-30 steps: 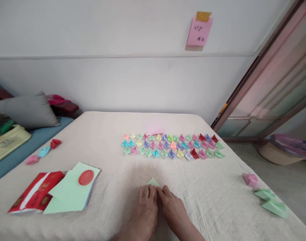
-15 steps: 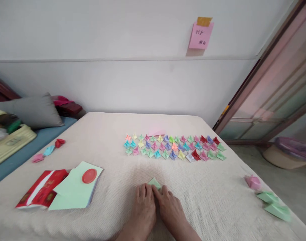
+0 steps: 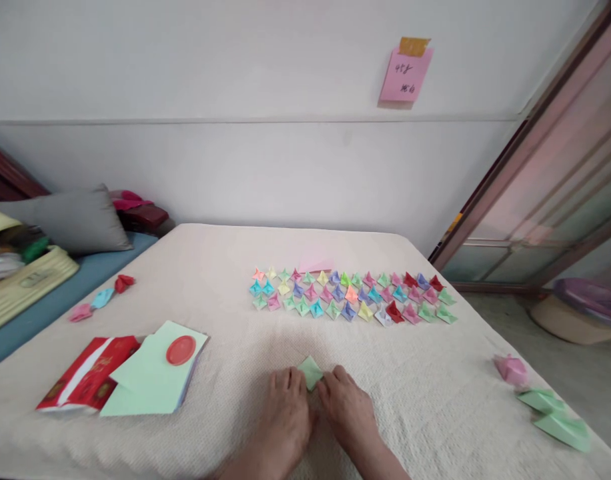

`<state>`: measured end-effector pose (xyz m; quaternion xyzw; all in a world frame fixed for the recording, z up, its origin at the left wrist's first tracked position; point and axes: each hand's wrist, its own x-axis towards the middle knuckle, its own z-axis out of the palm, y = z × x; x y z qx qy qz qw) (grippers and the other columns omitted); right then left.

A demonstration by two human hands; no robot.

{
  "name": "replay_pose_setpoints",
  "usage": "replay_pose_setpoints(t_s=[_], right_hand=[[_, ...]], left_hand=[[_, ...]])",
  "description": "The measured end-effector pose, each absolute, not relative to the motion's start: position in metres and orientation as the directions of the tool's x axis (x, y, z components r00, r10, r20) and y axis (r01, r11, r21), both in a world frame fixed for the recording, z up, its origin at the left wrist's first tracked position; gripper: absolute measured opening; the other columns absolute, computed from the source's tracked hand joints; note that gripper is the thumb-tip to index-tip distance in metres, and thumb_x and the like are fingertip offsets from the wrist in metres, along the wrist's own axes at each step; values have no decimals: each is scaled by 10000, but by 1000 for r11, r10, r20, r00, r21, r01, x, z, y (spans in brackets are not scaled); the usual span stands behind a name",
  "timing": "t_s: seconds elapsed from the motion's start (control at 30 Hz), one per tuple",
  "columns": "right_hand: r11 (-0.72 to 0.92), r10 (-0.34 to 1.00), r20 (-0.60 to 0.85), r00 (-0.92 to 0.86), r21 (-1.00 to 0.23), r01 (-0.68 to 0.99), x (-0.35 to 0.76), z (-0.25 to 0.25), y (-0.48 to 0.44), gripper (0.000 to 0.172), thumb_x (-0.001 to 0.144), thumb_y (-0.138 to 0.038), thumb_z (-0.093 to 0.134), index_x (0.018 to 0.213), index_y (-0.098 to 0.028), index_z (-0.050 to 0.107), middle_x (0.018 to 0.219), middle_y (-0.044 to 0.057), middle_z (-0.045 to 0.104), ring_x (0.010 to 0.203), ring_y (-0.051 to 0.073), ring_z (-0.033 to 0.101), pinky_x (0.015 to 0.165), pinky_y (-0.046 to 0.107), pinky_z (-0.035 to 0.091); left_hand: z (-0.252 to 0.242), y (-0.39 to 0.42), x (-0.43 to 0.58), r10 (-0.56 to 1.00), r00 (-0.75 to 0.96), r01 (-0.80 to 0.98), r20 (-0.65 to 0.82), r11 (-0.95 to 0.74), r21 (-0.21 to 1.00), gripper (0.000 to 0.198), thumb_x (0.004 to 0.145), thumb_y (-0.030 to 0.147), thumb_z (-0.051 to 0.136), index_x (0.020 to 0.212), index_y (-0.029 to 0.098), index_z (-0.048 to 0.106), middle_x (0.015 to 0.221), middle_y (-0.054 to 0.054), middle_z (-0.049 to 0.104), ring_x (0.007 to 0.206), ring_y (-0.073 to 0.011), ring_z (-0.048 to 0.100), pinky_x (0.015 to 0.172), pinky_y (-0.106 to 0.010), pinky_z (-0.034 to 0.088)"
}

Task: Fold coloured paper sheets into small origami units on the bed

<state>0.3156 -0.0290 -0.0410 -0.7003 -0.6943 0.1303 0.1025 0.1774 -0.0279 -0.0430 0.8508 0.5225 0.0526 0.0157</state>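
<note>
A small light green folded paper (image 3: pixel 311 371) lies on the cream cloth near the front edge. My left hand (image 3: pixel 284 415) rests palm down just left of it, fingertips pressed on its left edge. From the right, my right hand (image 3: pixel 346 410) presses its fingertips on the other edge. Most of the paper is hidden under my fingers. Both hands lie side by side, fingers held together.
Three rows of several small coloured folded paper shapes (image 3: pixel 350 298) sit mid-table. At the left, a green paper stack (image 3: pixel 148 380) with a red disc (image 3: pixel 181 350) sits beside a red packet (image 3: pixel 88 382). Folded pieces (image 3: pixel 550 410) lie at the right edge; a pillow (image 3: pixel 68 219) is on the left.
My hands have parted slightly, so more of the green paper shows between the fingertips. The view has shifted a little to the left and down.
</note>
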Motion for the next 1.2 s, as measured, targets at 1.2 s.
replay_pose_setpoints(t_s=[1.2], right_hand=[[-223, 974, -225, 20, -972, -78, 315, -18, -15, 294, 731, -391, 615, 540, -173, 562, 481, -49, 442, 483, 99, 361, 495, 241, 286]], left_hand=[[-1, -4, 172, 886, 297, 89, -355, 345, 934, 362, 736, 463, 577, 662, 112, 623, 584, 13, 477, 558, -115, 407, 557, -249, 314]])
